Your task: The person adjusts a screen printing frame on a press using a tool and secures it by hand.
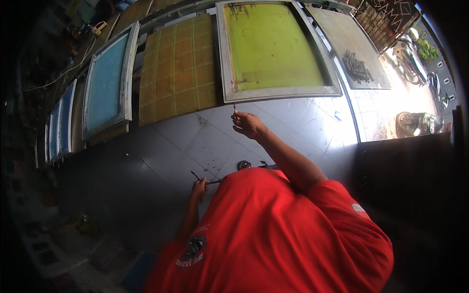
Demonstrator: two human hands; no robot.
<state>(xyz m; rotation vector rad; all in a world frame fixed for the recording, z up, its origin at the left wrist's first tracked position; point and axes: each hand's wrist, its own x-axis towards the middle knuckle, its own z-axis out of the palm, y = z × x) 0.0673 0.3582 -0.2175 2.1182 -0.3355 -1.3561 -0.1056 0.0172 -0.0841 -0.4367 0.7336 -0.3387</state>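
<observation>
My right hand point(248, 124) reaches forward to the near edge of a screen printing frame point(283, 93) with yellow-green mesh. Its thumb and fingertips pinch a small screw-like piece point(235, 107) at the frame's near left corner; the fingers partly cover it. Down at my left side, my left hand point(199, 186) is closed around a thin dark T-shaped rod point(213, 182), which sticks out on both sides of the fist. What kind of tool it is, I cannot make out.
Left of the frame lies a brown board point(178, 68) with grid lines, then a blue-meshed frame point(108, 73). A grey board point(349, 44) with a dark print is on the right. Grey tiles point(185, 141) cover the floor. Motorbikes point(410, 58) stand in the bright area beyond.
</observation>
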